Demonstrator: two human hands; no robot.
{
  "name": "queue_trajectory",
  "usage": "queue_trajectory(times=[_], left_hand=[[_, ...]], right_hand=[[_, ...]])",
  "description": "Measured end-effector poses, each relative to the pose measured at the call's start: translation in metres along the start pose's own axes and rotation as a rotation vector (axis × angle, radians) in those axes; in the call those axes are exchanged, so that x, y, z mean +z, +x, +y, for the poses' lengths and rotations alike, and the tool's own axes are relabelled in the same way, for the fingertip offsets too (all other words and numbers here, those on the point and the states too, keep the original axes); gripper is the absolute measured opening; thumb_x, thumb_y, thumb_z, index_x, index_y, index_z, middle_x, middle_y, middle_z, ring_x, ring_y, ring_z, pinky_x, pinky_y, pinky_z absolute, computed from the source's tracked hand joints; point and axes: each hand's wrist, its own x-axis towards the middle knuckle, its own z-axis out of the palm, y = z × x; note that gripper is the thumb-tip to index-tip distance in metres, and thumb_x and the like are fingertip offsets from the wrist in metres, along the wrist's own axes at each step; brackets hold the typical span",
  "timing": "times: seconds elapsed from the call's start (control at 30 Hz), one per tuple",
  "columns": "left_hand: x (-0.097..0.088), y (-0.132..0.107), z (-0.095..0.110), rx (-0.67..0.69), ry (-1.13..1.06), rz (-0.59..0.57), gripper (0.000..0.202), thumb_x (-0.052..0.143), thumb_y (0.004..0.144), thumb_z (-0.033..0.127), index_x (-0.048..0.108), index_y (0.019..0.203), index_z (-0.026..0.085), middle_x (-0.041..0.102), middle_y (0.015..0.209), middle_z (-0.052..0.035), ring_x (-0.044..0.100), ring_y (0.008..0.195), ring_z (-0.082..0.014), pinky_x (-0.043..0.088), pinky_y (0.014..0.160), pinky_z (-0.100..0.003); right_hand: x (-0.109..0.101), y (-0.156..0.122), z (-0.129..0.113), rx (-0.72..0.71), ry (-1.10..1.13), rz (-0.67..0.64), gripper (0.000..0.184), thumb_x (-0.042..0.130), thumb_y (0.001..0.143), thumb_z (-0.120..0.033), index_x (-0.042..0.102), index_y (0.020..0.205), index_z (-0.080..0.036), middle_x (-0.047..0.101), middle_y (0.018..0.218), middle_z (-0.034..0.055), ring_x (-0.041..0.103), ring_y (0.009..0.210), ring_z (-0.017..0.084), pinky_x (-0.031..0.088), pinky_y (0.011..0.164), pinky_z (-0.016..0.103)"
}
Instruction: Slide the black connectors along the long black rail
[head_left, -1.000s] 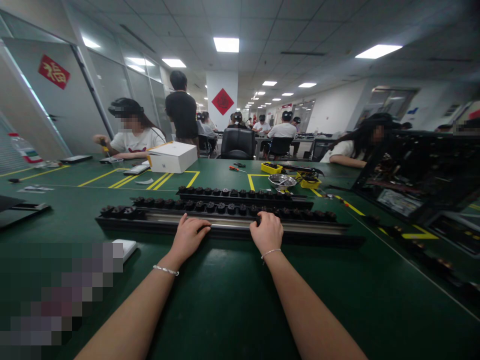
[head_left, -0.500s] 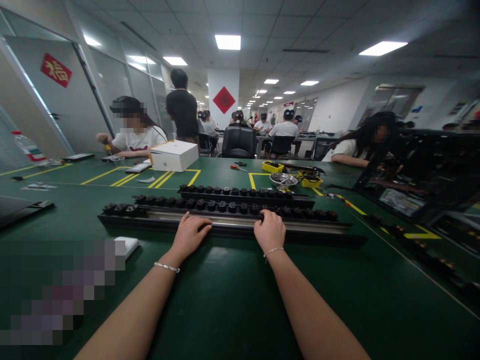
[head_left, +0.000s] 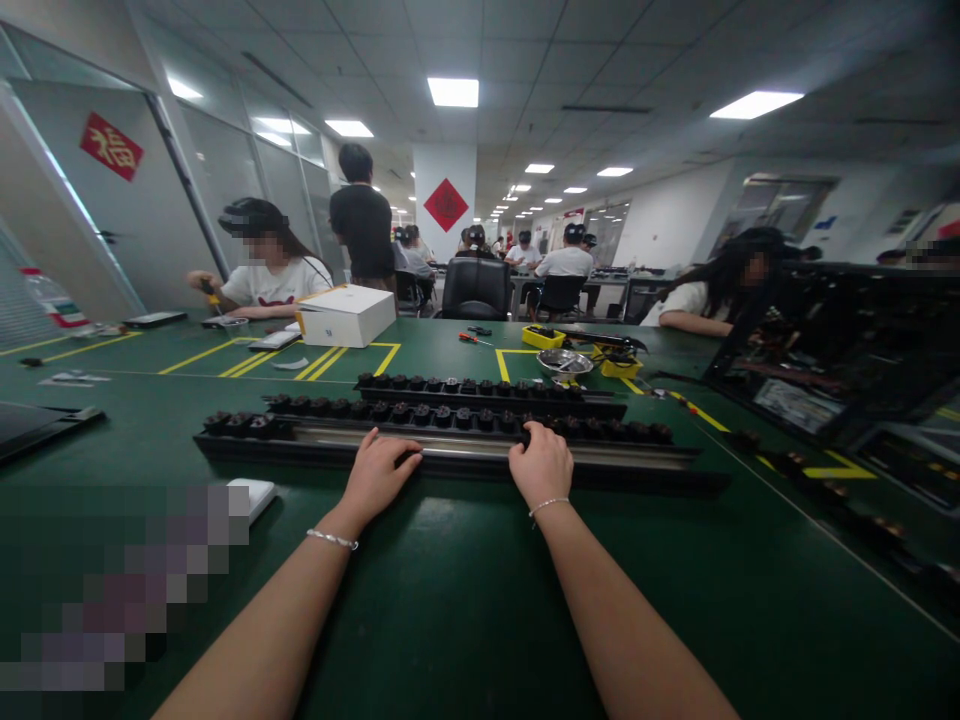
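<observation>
A long black rail with a pale metallic inner channel lies across the green table in front of me. Three round black socket-like modules sit at its left end. My left hand grips the rail left of the middle, thumb pointing right along the near edge. My right hand is closed over the same rail further right, fingers curled across its far side; the fingertips are partly hidden. Just behind lies a second rail with a row of round black modules, and beyond that a shorter similar rail.
A white box, a red screwdriver, a metal bowl and yellow bins stand further back. A large black frame is at right, a white-ended pixelated object at left. Co-workers sit across the table.
Both hands stay in nearly the same place on the rail. The view has shifted very slightly; nothing else visibly differs.
</observation>
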Motion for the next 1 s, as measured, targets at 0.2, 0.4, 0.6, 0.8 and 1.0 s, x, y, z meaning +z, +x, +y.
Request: queue_trajectory(times=[0.2, 0.4, 0.6, 0.8, 1.0], left_hand=[[0.000, 0.000, -0.001, 0.000, 0.005, -0.001, 0.021, 0.048, 0.087, 0.037, 0.065, 0.094, 0.027, 0.071, 0.099, -0.0004, 0.063, 0.096, -0.0188, 0.018, 0.110, -0.048], [0.000, 0.000, -0.001, 0.001, 0.001, -0.004, 0.021, 0.049, 0.086, 0.037, 0.065, 0.093, 0.027, 0.072, 0.099, -0.0001, 0.063, 0.096, -0.0195, 0.018, 0.110, -0.049], [0.000, 0.000, 0.000, -0.004, 0.004, -0.010, 0.021, 0.048, 0.087, 0.038, 0.065, 0.094, 0.028, 0.071, 0.100, -0.0002, 0.063, 0.097, -0.0197, 0.021, 0.109, -0.048], [0.000, 0.000, 0.000, 0.000, 0.000, -0.012, 0.022, 0.049, 0.086, 0.037, 0.066, 0.094, 0.027, 0.071, 0.099, -0.0010, 0.062, 0.097, -0.0202, 0.024, 0.108, -0.047], [0.000, 0.000, 0.000, -0.005, 0.008, -0.011, 0.021, 0.049, 0.086, 0.037, 0.066, 0.094, 0.027, 0.071, 0.099, -0.0006, 0.062, 0.097, -0.0198, 0.025, 0.107, -0.047]], right_hand=[[-0.001, 0.000, 0.000, 0.004, 0.009, -0.004, 0.037, 0.045, 0.078, -0.021, 0.058, 0.113, -0.018, 0.064, 0.111, 0.0080, 0.052, 0.104, 0.023, 0.035, 0.089, 0.034], [0.001, 0.001, 0.002, 0.010, 0.015, 0.009, 0.039, 0.046, 0.078, -0.020, 0.057, 0.115, -0.016, 0.063, 0.110, 0.0109, 0.051, 0.106, 0.023, 0.031, 0.094, 0.035], [0.006, -0.001, 0.010, 0.059, -0.027, 0.151, 0.041, 0.051, 0.073, -0.031, 0.060, 0.106, -0.008, 0.061, 0.108, 0.0179, 0.046, 0.111, 0.030, 0.026, 0.099, 0.041], [0.010, -0.003, 0.017, 0.042, -0.031, 0.201, 0.045, 0.051, 0.072, -0.036, 0.061, 0.105, -0.006, 0.061, 0.111, 0.0191, 0.043, 0.114, 0.031, 0.025, 0.100, 0.042], [0.008, -0.004, 0.023, 0.029, -0.031, 0.151, 0.048, 0.048, 0.076, -0.038, 0.063, 0.110, -0.008, 0.061, 0.118, 0.0156, 0.043, 0.117, 0.029, 0.023, 0.102, 0.042]])
